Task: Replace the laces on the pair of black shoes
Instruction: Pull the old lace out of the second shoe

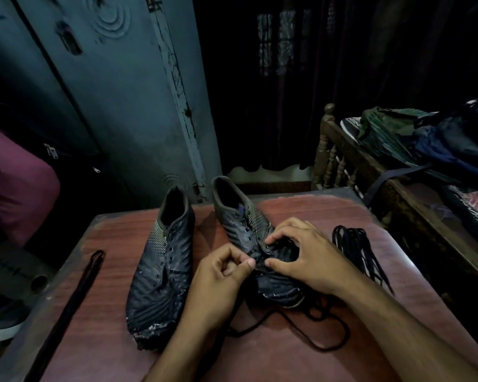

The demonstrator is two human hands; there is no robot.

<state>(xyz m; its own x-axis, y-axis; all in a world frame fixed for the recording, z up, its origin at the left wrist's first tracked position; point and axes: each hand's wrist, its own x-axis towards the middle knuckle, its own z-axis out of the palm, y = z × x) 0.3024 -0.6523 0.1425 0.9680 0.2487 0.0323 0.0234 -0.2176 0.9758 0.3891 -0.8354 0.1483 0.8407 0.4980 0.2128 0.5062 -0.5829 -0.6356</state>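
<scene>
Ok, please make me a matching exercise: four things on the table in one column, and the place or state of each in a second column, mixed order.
Things:
1. left shoe
2. right shoe
3. bundle of laces
4. folded lace

Places or states:
A. lies straight near the table's left edge
B. stands untouched, no lace in it
C. under both hands
D. heaped at the table's right side

Pairs: 1-B, 2-C, 3-D, 4-A
</scene>
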